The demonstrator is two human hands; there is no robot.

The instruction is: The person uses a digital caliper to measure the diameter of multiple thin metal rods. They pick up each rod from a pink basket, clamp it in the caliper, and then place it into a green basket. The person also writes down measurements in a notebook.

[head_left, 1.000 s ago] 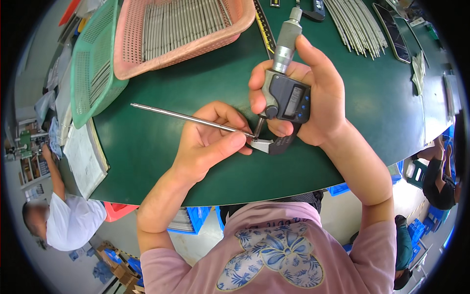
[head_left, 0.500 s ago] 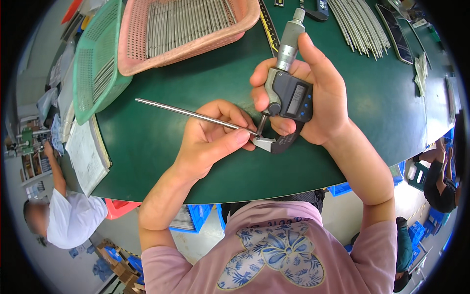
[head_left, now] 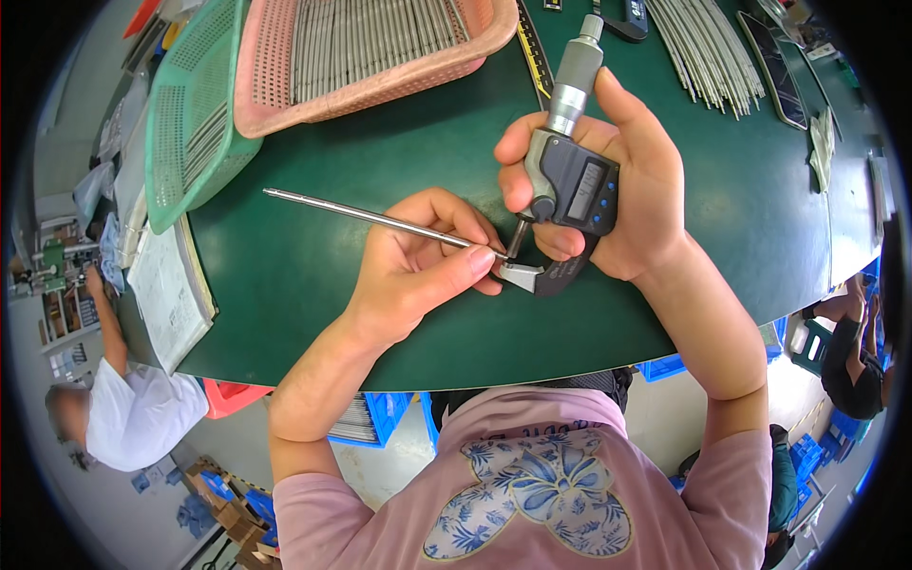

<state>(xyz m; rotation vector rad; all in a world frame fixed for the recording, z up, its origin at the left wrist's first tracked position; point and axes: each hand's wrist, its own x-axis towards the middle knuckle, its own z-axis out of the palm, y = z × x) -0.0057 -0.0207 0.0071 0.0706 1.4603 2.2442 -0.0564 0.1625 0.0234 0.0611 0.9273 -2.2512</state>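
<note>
My left hand [head_left: 423, 266] pinches a thin metal rod [head_left: 356, 216] between thumb and fingers. The rod slants from upper left down to the right, and its near end sits at the gap of a digital micrometer [head_left: 570, 185]. Whether both measuring faces touch the rod is too small to tell. My right hand [head_left: 632, 180] is wrapped round the micrometer's dark body, with its barrel pointing up and away between thumb and forefinger. The little display and blue buttons face up.
A pink basket [head_left: 380, 106] of metal rods stands at the back, beside a green basket [head_left: 166, 152] with more rods. Loose rods [head_left: 708, 57], a phone [head_left: 771, 71] and a ruler [head_left: 535, 57] lie on the green table [head_left: 313, 313]. Papers [head_left: 171, 294] rest at left. Other people sit nearby.
The micrometer and my right hand have shifted slightly to the right. The rod's near end moved a little with them, still at the gap. The digits on the display have changed.
</note>
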